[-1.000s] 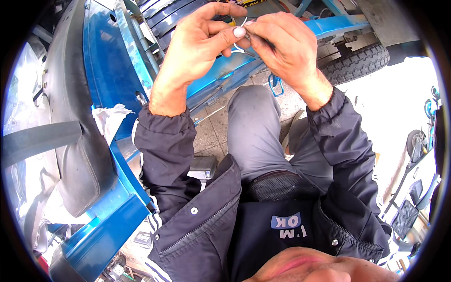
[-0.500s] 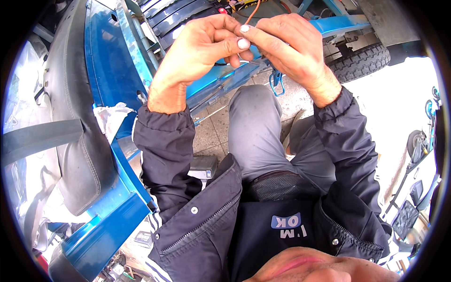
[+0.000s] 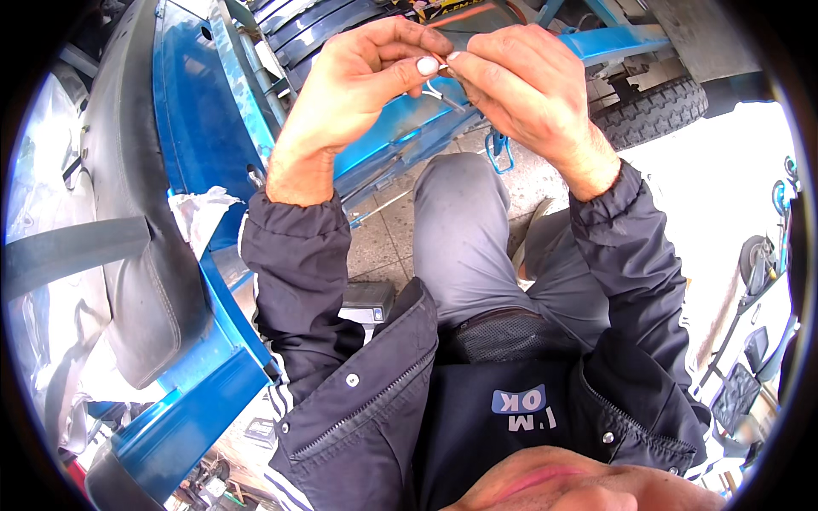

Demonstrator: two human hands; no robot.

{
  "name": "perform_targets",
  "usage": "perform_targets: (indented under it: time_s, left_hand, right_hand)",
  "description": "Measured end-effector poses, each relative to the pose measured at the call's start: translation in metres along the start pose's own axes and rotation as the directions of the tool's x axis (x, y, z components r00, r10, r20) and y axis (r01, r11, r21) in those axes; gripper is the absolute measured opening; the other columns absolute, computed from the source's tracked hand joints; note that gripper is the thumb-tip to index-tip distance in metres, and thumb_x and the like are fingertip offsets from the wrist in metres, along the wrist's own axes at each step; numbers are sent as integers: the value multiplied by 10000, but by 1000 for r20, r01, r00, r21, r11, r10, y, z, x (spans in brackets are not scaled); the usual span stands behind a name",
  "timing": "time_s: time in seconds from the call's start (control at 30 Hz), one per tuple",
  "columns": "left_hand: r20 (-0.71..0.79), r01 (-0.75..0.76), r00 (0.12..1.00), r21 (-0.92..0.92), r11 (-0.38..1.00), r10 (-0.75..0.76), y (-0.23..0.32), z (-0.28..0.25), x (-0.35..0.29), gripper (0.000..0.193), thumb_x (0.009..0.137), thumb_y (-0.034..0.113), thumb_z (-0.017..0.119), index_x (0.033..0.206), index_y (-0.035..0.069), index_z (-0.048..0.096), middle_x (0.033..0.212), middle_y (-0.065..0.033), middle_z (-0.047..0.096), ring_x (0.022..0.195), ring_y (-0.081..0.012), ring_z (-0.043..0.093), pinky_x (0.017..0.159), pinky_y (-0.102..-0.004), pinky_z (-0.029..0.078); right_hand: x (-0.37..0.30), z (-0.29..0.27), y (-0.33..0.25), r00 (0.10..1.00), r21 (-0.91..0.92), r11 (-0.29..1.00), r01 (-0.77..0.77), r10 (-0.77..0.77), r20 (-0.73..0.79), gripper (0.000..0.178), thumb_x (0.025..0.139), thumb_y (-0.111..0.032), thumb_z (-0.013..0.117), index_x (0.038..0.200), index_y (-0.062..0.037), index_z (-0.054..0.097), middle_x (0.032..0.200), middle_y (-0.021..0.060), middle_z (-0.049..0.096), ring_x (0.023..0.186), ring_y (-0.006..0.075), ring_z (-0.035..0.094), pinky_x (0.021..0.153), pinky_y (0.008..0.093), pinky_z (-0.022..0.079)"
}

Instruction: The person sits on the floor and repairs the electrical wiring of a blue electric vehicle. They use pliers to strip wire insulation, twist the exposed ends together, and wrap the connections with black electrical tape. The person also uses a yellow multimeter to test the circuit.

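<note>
At the top centre, my left hand [image 3: 354, 94] and my right hand [image 3: 538, 95] meet, fingertips nearly touching. My left thumb and index finger pinch a thin orange wire [image 3: 439, 59]. The right thumb and fingers close on the wires from the other side, where the join is mostly hidden. Just below the fingertips, a white wire [image 3: 433, 89] curves toward a short grey cable end [image 3: 452, 104]. Behind and beneath both hands is a blue metal frame [image 3: 375, 153].
A black padded seat [image 3: 128, 170] and a blue metal beam [image 3: 183, 422] flank my left arm. Beyond my right hand lies a tyre [image 3: 656, 115]. A small blue bracket [image 3: 499, 152] hangs below that hand. A dark box [image 3: 368, 298] rests on the tiled floor [image 3: 383, 230].
The hands have shifted slightly and the left fingertips have turned. The white wire and grey cable end now show more clearly below them. The orange wire no longer stands upright above the fingers.
</note>
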State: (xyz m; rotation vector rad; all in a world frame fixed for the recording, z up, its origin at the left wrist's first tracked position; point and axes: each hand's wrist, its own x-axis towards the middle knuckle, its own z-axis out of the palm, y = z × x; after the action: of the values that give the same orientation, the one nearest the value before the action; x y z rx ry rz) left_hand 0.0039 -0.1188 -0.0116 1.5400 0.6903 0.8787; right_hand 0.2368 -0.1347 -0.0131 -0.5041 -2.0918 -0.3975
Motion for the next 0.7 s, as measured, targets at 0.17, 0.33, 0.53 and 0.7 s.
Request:
perform_targets:
  time_s: [0.17,0.33,0.53,0.7]
  left_hand:
    - [-66,-73,995,114,991,81,-7,2,0,222,960,32,718,1177,1,683,1043,-47,729,925,-96,656,788,-266,530]
    - [-62,-194,966,466,863,250,2,10,0,190,942,26,733,1128,-1,703,1003,-40,731,905,-97,652,794,-263,523]
    - [-49,-180,977,327,928,207,0,3,-1,187,951,34,731,1128,-8,684,1004,-53,720,938,-122,678,853,-280,555]
    - [-53,-138,988,147,979,147,-4,0,-1,191,959,38,723,1136,-9,669,1020,-61,719,952,-128,686,867,-283,564]
  right_hand:
    - [4,6,-21,851,177,833,-524,503,155,132,791,-100,779,905,-69,722,867,49,680,683,213,635,611,343,510]
    - [15,7,-25,247,414,30,-910,840,483,144,882,-153,699,832,-17,695,629,-34,540,569,77,527,495,281,396]
    - [22,-11,-16,83,378,-344,-859,635,768,137,911,-150,687,877,-19,697,738,18,613,555,91,528,486,268,409]
    - [25,-24,-20,766,135,768,-626,573,291,150,887,-19,703,1035,-44,710,929,41,676,728,150,635,616,296,514]
